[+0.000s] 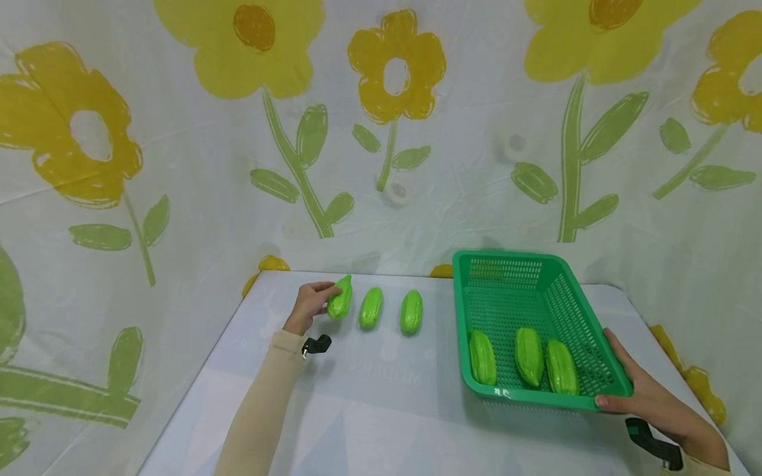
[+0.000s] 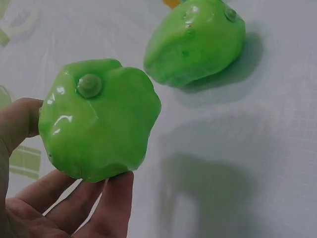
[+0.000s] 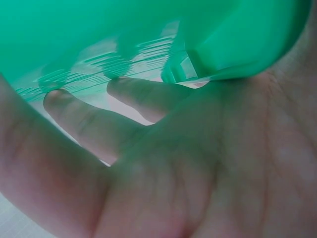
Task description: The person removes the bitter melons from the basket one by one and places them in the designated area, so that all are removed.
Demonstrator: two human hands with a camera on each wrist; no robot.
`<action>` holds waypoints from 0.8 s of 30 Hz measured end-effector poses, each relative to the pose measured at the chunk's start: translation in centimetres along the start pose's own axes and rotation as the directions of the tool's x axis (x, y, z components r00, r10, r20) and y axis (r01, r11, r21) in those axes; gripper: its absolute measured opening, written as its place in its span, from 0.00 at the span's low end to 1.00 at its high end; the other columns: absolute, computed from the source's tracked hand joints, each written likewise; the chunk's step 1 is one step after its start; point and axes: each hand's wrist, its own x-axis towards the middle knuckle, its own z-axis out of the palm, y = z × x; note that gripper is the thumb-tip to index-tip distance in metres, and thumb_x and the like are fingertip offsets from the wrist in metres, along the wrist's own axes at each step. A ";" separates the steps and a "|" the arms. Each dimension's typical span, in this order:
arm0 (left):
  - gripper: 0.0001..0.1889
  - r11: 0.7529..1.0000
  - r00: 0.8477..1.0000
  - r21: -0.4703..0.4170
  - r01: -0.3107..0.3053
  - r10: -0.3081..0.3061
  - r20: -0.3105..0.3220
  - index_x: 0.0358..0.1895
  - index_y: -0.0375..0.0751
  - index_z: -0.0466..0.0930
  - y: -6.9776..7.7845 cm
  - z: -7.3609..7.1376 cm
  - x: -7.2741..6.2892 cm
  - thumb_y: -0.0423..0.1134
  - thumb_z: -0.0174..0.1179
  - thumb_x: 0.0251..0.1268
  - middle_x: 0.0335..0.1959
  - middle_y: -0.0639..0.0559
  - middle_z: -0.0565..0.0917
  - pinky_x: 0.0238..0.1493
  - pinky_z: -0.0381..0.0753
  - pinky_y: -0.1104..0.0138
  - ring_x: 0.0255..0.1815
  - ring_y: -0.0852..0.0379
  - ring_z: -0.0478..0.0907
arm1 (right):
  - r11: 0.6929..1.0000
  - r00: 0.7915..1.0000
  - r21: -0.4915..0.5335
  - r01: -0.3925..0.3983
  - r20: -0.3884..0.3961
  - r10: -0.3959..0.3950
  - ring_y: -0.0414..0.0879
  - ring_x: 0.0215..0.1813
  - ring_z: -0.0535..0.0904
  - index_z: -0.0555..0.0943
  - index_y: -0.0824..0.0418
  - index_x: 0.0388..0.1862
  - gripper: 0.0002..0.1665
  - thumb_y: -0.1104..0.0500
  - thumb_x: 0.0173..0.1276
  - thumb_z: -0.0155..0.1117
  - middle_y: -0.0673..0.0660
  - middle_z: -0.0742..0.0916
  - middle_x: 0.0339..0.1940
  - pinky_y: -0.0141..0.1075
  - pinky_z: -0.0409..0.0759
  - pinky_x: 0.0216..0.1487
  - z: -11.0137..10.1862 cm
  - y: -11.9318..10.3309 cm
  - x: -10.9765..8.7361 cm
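My left hand pinches a glossy light-green ridged gourd between thumb and fingers at the left of the table. In the left wrist view, the rounded end of the held gourd with its small stub faces the camera, and a second gourd lies beyond it. Two more gourds, a nearer one and one farther right, lie in a row on the table. My right hand grips the near right corner of a green plastic basket, thumb on the rim, fingers against its underside.
Three similar gourds, one at the left, one in the middle and one at the right, lie in the basket's near end. A pale table stands against a flower-printed cloth at the back and sides.
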 end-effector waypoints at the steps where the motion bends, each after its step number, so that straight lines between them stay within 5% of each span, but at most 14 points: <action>1: 0.26 1.000 1.000 0.003 0.004 -0.004 0.000 0.68 0.37 0.79 -0.1 0.0 0.1 0.45 0.65 0.71 0.67 0.40 0.79 0.40 0.82 0.73 0.57 0.52 0.78 | 1.000 1.000 -0.007 0.003 -0.003 -0.003 0.66 0.79 0.42 0.18 0.33 0.80 0.65 0.48 0.75 0.61 0.81 0.37 0.82 0.78 0.62 0.59 0.0 0.0 0.0; 3: 0.26 1.000 1.000 0.003 0.011 -0.011 0.000 0.68 0.37 0.78 -0.3 0.1 0.2 0.44 0.65 0.71 0.68 0.40 0.79 0.40 0.82 0.73 0.58 0.51 0.77 | 1.000 1.000 -0.025 0.018 -0.011 -0.018 0.39 0.81 0.42 0.19 0.34 0.81 0.64 0.49 0.75 0.61 0.80 0.38 0.82 0.73 0.65 0.61 0.0 0.2 0.0; 6: 0.27 1.000 1.000 0.004 0.017 -0.017 0.007 0.69 0.38 0.77 -0.5 0.1 0.3 0.45 0.64 0.72 0.70 0.40 0.78 0.41 0.82 0.74 0.61 0.50 0.76 | 0.998 0.999 -0.059 0.039 -0.022 -0.040 0.12 0.61 0.48 0.20 0.34 0.82 0.64 0.49 0.75 0.61 0.80 0.39 0.82 0.52 0.72 0.64 -0.1 0.3 0.0; 10: 0.27 1.000 1.000 0.010 0.019 -0.019 0.010 0.70 0.37 0.77 -0.8 0.2 0.5 0.45 0.64 0.72 0.71 0.39 0.76 0.42 0.82 0.74 0.63 0.49 0.75 | 0.996 0.998 -0.075 0.048 -0.025 -0.050 0.09 0.54 0.50 0.21 0.34 0.82 0.64 0.49 0.75 0.61 0.80 0.39 0.82 0.29 0.72 0.54 -0.1 0.4 0.0; 13: 0.27 1.000 1.000 0.009 0.020 -0.020 0.005 0.69 0.37 0.77 -1.1 0.2 0.6 0.45 0.65 0.71 0.71 0.39 0.77 0.41 0.82 0.73 0.62 0.50 0.76 | 0.996 0.999 -0.076 0.041 -0.024 -0.042 0.10 0.55 0.50 0.21 0.33 0.82 0.64 0.49 0.75 0.62 0.79 0.39 0.83 0.25 0.70 0.50 -0.2 0.4 0.0; 17: 0.26 1.000 1.000 0.016 0.016 -0.016 0.006 0.68 0.36 0.78 -1.6 0.4 0.8 0.45 0.65 0.71 0.70 0.39 0.78 0.41 0.81 0.73 0.60 0.50 0.77 | 0.998 1.000 -0.052 0.022 -0.012 -0.023 0.16 0.70 0.43 0.19 0.33 0.81 0.64 0.48 0.76 0.61 0.79 0.37 0.83 0.34 0.73 0.57 -0.2 0.4 -0.1; 20: 0.26 1.000 1.000 0.025 0.017 -0.017 0.005 0.68 0.37 0.78 -2.0 0.5 0.9 0.45 0.64 0.72 0.71 0.40 0.77 0.43 0.82 0.72 0.62 0.50 0.77 | 0.999 1.000 -0.046 0.014 -0.005 -0.014 0.15 0.69 0.44 0.19 0.33 0.81 0.63 0.48 0.76 0.60 0.78 0.36 0.83 0.33 0.73 0.56 -0.3 0.3 -0.1; 21: 0.26 1.000 1.000 0.024 0.019 -0.019 0.005 0.68 0.37 0.78 -2.1 0.5 0.9 0.45 0.64 0.72 0.71 0.40 0.77 0.45 0.83 0.72 0.63 0.50 0.77 | 0.998 1.000 -0.064 0.010 -0.008 -0.011 0.12 0.61 0.47 0.19 0.33 0.81 0.63 0.47 0.76 0.60 0.79 0.37 0.83 0.28 0.71 0.51 -0.3 0.3 -0.1; 22: 0.26 1.000 1.000 0.024 0.020 -0.020 0.007 0.68 0.37 0.78 -2.2 0.5 1.0 0.45 0.64 0.72 0.71 0.40 0.77 0.47 0.83 0.71 0.64 0.49 0.77 | 0.999 1.000 -0.048 0.009 -0.004 -0.009 0.12 0.63 0.46 0.19 0.33 0.81 0.63 0.47 0.76 0.60 0.78 0.37 0.83 0.35 0.74 0.56 -0.2 0.3 -0.1; 23: 0.26 1.000 1.000 0.022 0.021 -0.022 0.007 0.69 0.37 0.78 -2.3 0.5 1.0 0.45 0.64 0.73 0.71 0.40 0.77 0.49 0.84 0.70 0.65 0.48 0.76 | 0.998 1.000 -0.057 0.008 -0.005 -0.008 0.10 0.56 0.48 0.19 0.33 0.81 0.63 0.47 0.76 0.60 0.78 0.37 0.83 0.29 0.71 0.51 -0.2 0.3 0.0; 24: 0.26 0.999 1.000 0.021 0.023 -0.024 0.009 0.69 0.38 0.78 -2.3 0.5 1.1 0.45 0.64 0.73 0.72 0.41 0.77 0.50 0.84 0.69 0.66 0.48 0.76 | 0.999 1.000 -0.045 0.008 -0.002 -0.008 0.10 0.56 0.48 0.19 0.33 0.81 0.63 0.47 0.76 0.60 0.78 0.37 0.83 0.36 0.74 0.57 -0.2 0.3 0.0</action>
